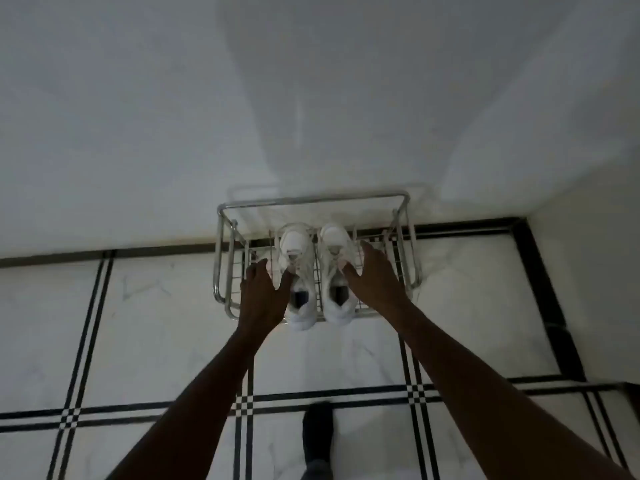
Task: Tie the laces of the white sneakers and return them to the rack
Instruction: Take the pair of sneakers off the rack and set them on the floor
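Observation:
Two white sneakers stand side by side, toes toward the wall, on a chrome wire rack (pixel 311 199). My left hand (pixel 261 292) clasps the left sneaker (pixel 292 244) at its middle, with the fingers on its outer side and the thumb by the laces. My right hand (pixel 375 278) clasps the right sneaker (pixel 333 237) the same way, thumb at the laces and fingers along the outer side. Both soles seem to rest on the rack's wire shelf. The dim light hides whether the laces are tied.
The rack stands against a white wall (pixel 138 133) on a white marble floor (pixel 156 323) with black inlay lines. A wall corner lies at the right. My dark-clad foot (pixel 317 434) stands on the floor below the rack.

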The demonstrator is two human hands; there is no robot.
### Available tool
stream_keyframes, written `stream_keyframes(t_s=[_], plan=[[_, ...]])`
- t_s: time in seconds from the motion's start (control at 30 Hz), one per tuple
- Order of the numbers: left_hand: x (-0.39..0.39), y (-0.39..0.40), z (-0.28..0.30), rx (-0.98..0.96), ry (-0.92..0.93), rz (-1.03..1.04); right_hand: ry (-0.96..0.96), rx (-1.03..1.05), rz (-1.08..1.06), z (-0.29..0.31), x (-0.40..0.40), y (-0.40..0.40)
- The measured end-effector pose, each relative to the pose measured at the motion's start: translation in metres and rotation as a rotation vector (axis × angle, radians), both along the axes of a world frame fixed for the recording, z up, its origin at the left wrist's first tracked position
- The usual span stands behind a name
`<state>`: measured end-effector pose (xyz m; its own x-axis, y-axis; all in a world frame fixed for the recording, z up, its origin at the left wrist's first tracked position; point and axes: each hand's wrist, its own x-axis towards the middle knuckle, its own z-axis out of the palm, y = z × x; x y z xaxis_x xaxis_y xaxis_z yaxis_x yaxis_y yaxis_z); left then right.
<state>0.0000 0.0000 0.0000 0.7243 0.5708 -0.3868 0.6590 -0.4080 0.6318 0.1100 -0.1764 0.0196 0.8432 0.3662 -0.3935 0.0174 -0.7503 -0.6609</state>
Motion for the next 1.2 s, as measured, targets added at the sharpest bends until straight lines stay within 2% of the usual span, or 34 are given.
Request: stream_keyframes(t_s=[0.1, 0.23, 0.33, 0.53, 0.73, 0.87, 1.0, 1.2], plan=[[0.001, 0.011, -0.072, -0.05, 0.111, 0.067, 0.112, -0.072, -0.049, -0.066, 0.007, -0.001], [-0.001, 0.025, -0.127, -0.229, 0.079, 0.136, 0.28, -0.142, -0.103, -0.121, 0.017, -0.003], [0.007, 0.028, -0.139, -0.297, 0.062, 0.1, 0.325, -0.128, -0.083, -0.142, 0.026, -0.002], [0.002, 0.016, -0.131, -0.305, -0.02, 0.098, 0.211, -0.008, -0.063, -0.151, 0.02, 0.0], [-0.073, -0.028, -0.117, -0.169, -0.185, 0.112, 0.035, 0.183, -0.082, -0.114, -0.056, -0.037], [-0.157, -0.078, -0.132, -0.105, -0.202, 0.145, 0.054, 0.242, -0.098, -0.114, -0.133, -0.082], [-0.233, -0.127, -0.167, -0.132, -0.16, 0.163, 0.088, 0.22, -0.069, -0.164, -0.203, -0.132], [-0.297, -0.176, -0.245, -0.16, -0.045, 0.183, 0.119, 0.159, -0.04, -0.26, -0.267, -0.173]])
